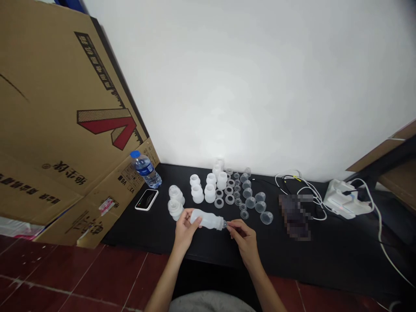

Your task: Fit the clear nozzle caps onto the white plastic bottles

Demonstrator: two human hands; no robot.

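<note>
Bright, diffuse indoor light; source cannot be told. The white wall (260, 86) glows palest just above the table and fades to grey toward the top right corner, where the frame vignettes. Highlights partly wash out the translucent plastic bottle (208, 219) and the white plastic bottle parts (197, 193), softening their edges. The black tabletop (341, 255) swallows detail, with only faint, diffuse shadows. Wide-angle distortion stretches the cardboard box (65, 130) at left. A mosaic blur (295, 216) hides one object. The red floor tiles (65, 271) sit dimmer, and the lower right corner falls dark.
</note>
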